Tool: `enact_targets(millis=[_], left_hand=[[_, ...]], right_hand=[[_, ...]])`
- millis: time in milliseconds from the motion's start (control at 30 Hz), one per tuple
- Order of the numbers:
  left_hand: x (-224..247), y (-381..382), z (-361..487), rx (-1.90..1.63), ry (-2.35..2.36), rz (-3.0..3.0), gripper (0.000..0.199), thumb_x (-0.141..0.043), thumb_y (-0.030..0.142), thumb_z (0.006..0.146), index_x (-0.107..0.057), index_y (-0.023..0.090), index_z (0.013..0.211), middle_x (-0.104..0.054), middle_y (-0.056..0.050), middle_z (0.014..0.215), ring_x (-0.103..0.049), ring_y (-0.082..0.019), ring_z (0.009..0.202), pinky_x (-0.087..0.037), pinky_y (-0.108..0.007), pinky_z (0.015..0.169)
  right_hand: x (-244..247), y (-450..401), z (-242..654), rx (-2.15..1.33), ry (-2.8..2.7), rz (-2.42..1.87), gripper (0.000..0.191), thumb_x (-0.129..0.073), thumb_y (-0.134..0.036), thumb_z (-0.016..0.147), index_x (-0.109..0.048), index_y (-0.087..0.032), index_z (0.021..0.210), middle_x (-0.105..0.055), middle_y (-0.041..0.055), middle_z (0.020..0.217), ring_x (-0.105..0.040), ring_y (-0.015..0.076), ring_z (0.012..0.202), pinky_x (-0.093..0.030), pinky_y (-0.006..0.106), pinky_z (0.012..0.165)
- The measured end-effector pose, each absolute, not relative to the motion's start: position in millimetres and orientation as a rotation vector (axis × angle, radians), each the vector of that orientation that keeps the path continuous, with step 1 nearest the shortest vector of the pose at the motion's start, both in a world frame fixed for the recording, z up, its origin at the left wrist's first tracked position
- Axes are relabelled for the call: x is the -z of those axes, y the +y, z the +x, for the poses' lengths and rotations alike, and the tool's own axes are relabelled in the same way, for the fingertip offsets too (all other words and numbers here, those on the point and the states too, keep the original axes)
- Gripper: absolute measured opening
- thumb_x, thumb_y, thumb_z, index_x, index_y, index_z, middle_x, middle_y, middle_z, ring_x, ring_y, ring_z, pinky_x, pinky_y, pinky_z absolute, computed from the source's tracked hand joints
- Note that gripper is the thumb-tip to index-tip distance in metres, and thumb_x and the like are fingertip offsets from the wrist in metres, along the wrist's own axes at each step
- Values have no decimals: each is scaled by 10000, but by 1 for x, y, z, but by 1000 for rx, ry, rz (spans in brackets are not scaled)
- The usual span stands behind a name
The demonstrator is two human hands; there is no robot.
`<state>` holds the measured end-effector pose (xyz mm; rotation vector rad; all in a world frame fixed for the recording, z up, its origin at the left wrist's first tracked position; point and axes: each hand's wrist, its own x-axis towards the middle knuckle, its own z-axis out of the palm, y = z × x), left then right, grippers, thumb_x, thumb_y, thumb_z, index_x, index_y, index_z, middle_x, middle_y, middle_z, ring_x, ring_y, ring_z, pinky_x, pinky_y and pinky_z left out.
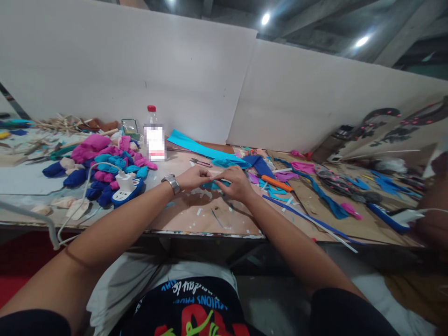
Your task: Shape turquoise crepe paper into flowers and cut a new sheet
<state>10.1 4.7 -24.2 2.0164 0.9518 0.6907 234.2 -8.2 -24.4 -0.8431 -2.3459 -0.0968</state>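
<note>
I have both hands close together over the middle of the counter (185,219), near its front edge. My left hand (193,179) pinches a small piece of turquoise cloth (210,185) between thumb and fingers, and my right hand (238,183) grips it from the other side; exactly how each fingertip bears on it I cannot tell, since the fingers cover most of it. I judge this piece to be partway through, as it has not been laid down.

To my left, a heap of bunched cloth pieces (91,147) in magenta, blue, turquoise and cream looks like finished work. What seems left is the flat turquoise strip (196,145) lying beyond my hands, plus the dark blue strip (261,165) to its right; both look unworked to me. The small snips (201,162) lie just beyond my left hand, and the orange-handled tool (276,182) rests to the right, both unused.
</note>
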Motion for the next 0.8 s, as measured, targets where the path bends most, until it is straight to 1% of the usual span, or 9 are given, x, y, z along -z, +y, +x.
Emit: enact_targets(millis=[100, 267, 467, 667, 800], left_hand=[[25, 6, 10, -707, 945, 2045, 457, -627, 564, 873, -729, 119, 846, -676, -47, 734, -563, -119, 622, -415, -231, 569], [22, 2, 10, -662, 872, 1976, 351, -707, 481, 829, -728, 133, 868, -746, -67, 829, -663, -148, 718, -483, -247, 654], [20, 0, 9, -576, 901, 2018, 259, -724, 387, 813, -735, 134, 867, -777, -74, 823, -708, -184, 764, -500, -261, 670], [18, -4, 10, -527, 839, 1987, 255, -704, 381, 830, -716, 139, 911, -780, -63, 845, -727, -192, 782, -527, -277, 709], [18, -5, 10, -682, 827, 2100, 297, -676, 415, 857, -704, 141, 968, -759, -58, 898, -704, -179, 797, -502, -272, 718]], right_hand=[[24, -9, 234, 86, -2336, -851, 115, -674, -296, 906, -765, -240, 949, -788, 52, 922, -661, 247, 930, -387, 421, 888], [25, -7, 234, 107, -2306, -861, 104, -667, -285, 897, -759, -237, 906, -786, 48, 889, -666, 247, 917, -390, 424, 881], [23, -8, 234, 121, -2247, -843, 89, -679, -267, 881, -760, -227, 878, -785, 52, 854, -673, 244, 871, -422, 424, 862], [23, -10, 232, 78, -2220, -839, 93, -669, -264, 886, -760, -246, 891, -786, 46, 866, -673, 244, 878, -446, 430, 881], [24, -9, 232, 72, -2211, -831, 88, -670, -267, 883, -754, -241, 873, -785, 48, 861, -676, 250, 877, -445, 427, 856]])
